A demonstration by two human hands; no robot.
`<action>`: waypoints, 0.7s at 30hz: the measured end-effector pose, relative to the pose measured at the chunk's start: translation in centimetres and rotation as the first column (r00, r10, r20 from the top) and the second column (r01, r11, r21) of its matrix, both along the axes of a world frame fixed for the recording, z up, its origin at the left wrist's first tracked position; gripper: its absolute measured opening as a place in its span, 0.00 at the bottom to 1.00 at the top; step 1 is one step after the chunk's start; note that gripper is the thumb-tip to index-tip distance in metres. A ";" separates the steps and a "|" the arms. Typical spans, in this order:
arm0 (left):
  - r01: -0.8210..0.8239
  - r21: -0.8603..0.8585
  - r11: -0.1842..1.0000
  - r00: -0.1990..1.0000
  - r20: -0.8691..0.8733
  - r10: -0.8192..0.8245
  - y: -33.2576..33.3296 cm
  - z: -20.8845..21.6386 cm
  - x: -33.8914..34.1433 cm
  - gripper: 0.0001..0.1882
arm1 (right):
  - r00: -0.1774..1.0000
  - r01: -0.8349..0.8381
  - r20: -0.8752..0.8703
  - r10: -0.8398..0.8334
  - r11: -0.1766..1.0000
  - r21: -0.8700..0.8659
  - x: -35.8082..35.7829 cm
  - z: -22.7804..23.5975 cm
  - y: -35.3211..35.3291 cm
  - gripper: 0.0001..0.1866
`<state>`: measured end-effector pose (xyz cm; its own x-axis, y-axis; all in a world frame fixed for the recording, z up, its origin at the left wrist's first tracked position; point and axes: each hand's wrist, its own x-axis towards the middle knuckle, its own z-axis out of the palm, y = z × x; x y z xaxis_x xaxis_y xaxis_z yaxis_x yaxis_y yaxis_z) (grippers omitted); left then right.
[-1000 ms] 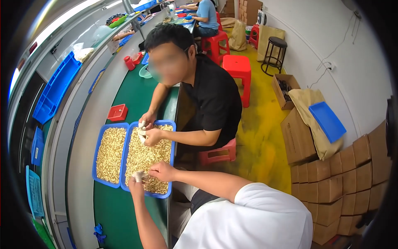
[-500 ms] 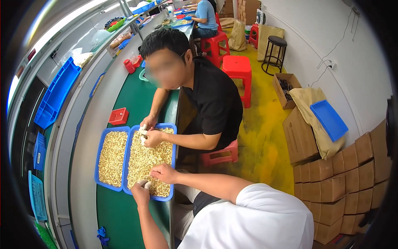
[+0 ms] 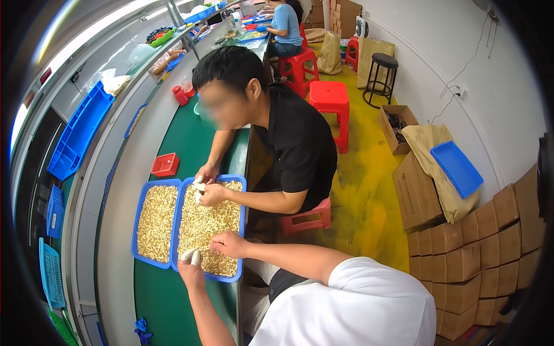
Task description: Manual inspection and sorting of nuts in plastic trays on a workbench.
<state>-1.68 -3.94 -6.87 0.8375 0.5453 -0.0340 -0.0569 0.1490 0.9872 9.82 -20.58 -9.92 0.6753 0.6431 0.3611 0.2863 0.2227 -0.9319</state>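
A blue tray (image 3: pixel 242 218) full of small pale-gold pieces lies on the green worktop. Over its near left corner is my left hand (image 3: pixel 191 269), with white covers on its thumb and finger, the tips pressed together. My right hand (image 3: pixel 232 244) hovers above the same pieces, its fingers drawn into a pinch. Whatever either hand has between its fingertips is too small to make out. At the tray's far end a co-worker in a black shirt (image 3: pixel 303 138) works over the pieces, the co-worker's hands (image 3: pixel 209 190) close together with white-covered fingers.
A second blue tray (image 3: pixel 136 228) of like pieces adjoins on the left. Beyond stands a small red box (image 3: pixel 165 165). Blue scraps (image 3: pixel 142 330) lie on the near worktop (image 3: pixel 179 305). Red stools (image 3: pixel 329 98), stacked cartons (image 3: pixel 461 254) and another blue tray (image 3: pixel 457 169) are to the right.
My left hand has shifted a little to the left, away from my right hand, which stays almost in place. The co-worker's head has turned and dipped slightly.
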 end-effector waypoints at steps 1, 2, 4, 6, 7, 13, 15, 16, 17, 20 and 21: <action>0.002 -0.007 1.000 1.000 0.000 -0.002 0.0 0.2 0.0 0.09 | 0.999 0.030 0.017 -0.030 1.000 0.008 0.0 -0.1 0.1 0.12; 0.002 -0.006 1.000 1.000 0.002 -0.002 0.0 0.2 0.0 0.09 | 0.999 0.030 0.020 -0.031 0.999 0.010 0.0 -0.2 0.2 0.12; 0.000 0.181 0.983 0.994 -0.105 0.020 -0.3 0.3 0.2 0.08 | 1.000 0.010 -0.020 -0.010 1.000 -0.007 0.0 -0.4 0.3 0.12; 0.007 0.220 0.976 0.995 -0.100 0.015 -0.7 0.8 0.3 0.07 | 0.999 0.034 0.011 -0.033 0.999 -0.032 0.1 -0.6 0.2 0.12; 0.011 0.259 0.966 0.995 -0.096 0.014 -1.0 1.1 0.3 0.07 | 0.998 0.054 0.041 -0.052 0.997 -0.055 0.0 -0.5 0.2 0.12; -0.061 0.305 0.950 0.992 -0.086 0.091 -1.6 0.4 0.8 0.07 | 0.996 0.078 0.053 -0.076 0.996 -0.043 -0.1 -0.5 0.3 0.12; 0.000 0.333 0.943 0.987 -0.153 0.055 -1.9 0.5 1.2 0.06 | 0.995 0.069 0.073 -0.066 0.997 -0.042 0.2 -0.7 0.2 0.12; 0.053 0.360 0.931 0.974 -0.222 0.031 -1.8 0.6 1.1 0.04 | 0.995 0.050 0.091 -0.046 0.998 -0.037 0.1 -0.5 0.3 0.13; 0.049 0.362 0.931 0.974 -0.222 0.035 -1.6 0.1 1.0 0.04 | 0.995 0.046 0.091 -0.043 0.998 -0.035 0.1 -0.4 0.4 0.13; 0.065 0.282 0.957 0.975 -0.221 -0.001 -0.7 -1.4 1.1 0.07 | 0.998 0.011 0.062 -0.008 0.999 -0.045 0.1 -0.4 0.2 0.13; 0.043 0.228 0.973 0.990 -0.138 -0.011 -0.2 -1.4 0.9 0.09 | 0.999 0.033 0.040 -0.031 0.998 -0.048 0.1 -0.3 0.4 0.13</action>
